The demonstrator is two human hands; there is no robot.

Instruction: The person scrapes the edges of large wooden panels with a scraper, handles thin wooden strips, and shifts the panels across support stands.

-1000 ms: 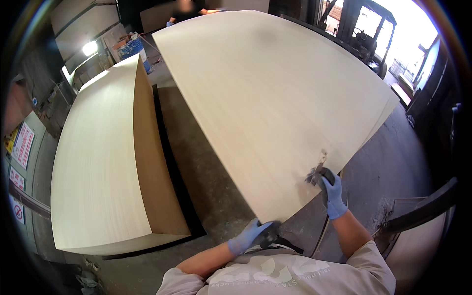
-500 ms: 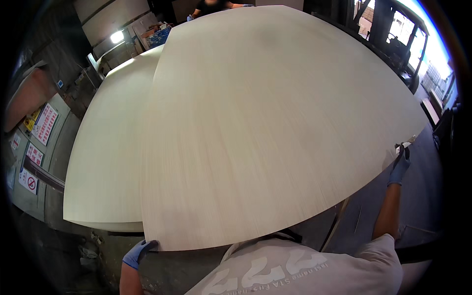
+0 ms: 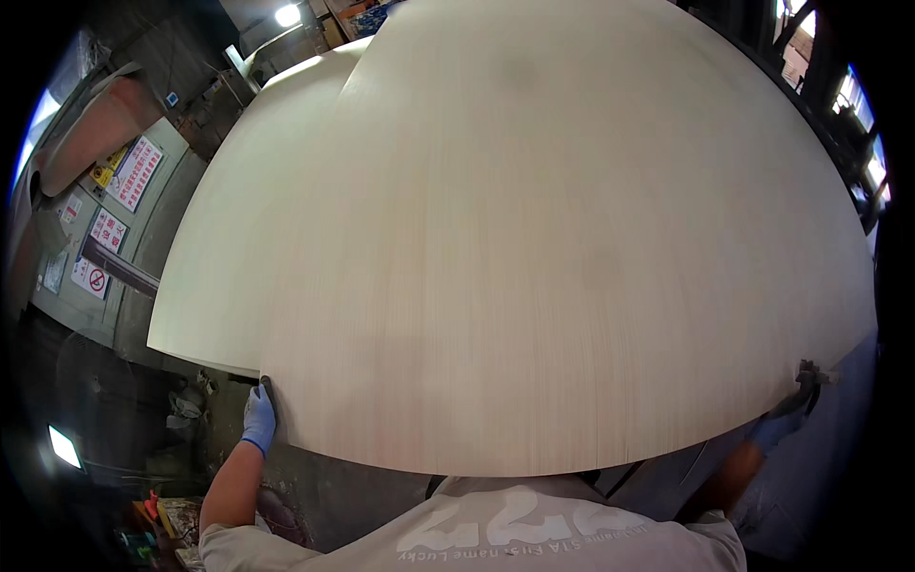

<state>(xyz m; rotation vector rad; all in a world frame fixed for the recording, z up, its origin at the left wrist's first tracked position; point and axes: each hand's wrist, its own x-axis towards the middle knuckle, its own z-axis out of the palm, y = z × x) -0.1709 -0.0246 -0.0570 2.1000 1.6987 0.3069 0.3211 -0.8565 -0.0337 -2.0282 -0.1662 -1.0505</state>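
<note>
A large pale wood-veneer sheet (image 3: 534,286) spreads in front of me, its near edge close to my waist. My left hand (image 3: 258,417), in a blue glove with dark fingers, closes on the sheet's near left corner. At the right end of the near edge is my right hand (image 3: 783,417), gloved and partly shadowed. Its fingers close round a small dark tool (image 3: 810,374) whose exact kind I cannot make out. The tool lies against the sheet's edge. Beneath the sheet, to the left, shows another pale panel (image 3: 219,238).
A grey cabinet (image 3: 176,153) with warning signs stands at left, a metal bar (image 3: 119,267) before it. Assorted items (image 3: 157,520) lie at lower left. A lit lamp (image 3: 287,15) shines at the back. Dark machine framing (image 3: 762,43) rises at far right.
My view has shifted, and the person at the far end is out of it. The sheet's near left corner and my left hand sit higher in view; my right hand sits lower.
</note>
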